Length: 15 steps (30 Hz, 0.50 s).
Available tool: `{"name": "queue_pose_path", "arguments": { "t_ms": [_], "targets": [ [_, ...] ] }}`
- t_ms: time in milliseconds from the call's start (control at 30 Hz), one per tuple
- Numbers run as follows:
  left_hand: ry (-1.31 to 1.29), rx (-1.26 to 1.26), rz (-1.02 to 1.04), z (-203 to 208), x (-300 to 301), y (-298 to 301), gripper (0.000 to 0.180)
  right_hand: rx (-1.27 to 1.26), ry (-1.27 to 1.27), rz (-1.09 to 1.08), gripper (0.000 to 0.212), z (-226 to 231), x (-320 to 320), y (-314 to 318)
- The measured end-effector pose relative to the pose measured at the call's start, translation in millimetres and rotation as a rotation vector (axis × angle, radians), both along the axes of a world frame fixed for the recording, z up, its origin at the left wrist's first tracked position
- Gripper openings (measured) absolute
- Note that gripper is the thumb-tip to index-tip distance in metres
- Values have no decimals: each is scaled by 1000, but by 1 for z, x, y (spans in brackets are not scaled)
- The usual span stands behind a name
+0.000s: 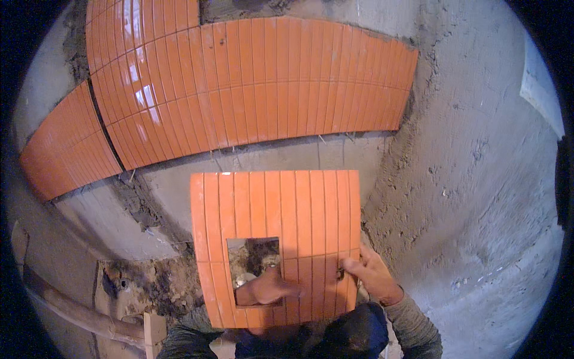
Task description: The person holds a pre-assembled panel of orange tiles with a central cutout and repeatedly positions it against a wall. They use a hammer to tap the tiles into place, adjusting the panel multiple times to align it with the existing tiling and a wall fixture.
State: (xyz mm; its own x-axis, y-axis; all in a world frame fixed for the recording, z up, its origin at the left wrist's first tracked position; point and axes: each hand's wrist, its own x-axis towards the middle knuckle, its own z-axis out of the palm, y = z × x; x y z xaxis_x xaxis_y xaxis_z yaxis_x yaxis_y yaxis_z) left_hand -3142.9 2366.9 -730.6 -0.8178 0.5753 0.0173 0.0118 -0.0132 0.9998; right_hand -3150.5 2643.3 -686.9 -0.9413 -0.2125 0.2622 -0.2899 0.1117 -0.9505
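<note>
An orange tile (pixel 317 221) with upright grooves is held up in front of me, its glossy ribbed face showing. A rectangular opening is cut through its lower left part. My left hand (pixel 260 289) comes from behind through that opening, its thumb lying over the tile's face; its other fingers are hidden. My right hand (pixel 375 278) grips the tile's right edge, with fingertips on the face beside a small dark hole or mark. Most of the right palm is in sight, partly behind the edge.
Matching orange tiles (pixel 257 78) cover the wall ahead, with thin spacers along their lower edge. Grey rendered wall (pixel 472 179) runs along the right. At lower left are broken rubble (pixel 149 284), a pipe-like rounded length (pixel 78 305) and a pale wooden piece (pixel 155 332).
</note>
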Motion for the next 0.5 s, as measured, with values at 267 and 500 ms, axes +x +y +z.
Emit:
{"name": "queue_pose_path", "arguments": {
  "t_ms": [267, 500],
  "targets": [
    [87, 206, -232, 143, -57, -18, 72, -375, 22, 10, 22, 85, -54, -51],
    [-56, 442, -557, 182, -176, -101, 77, -501, 405, -133, 21, 178, -96, -60]
  ]
}}
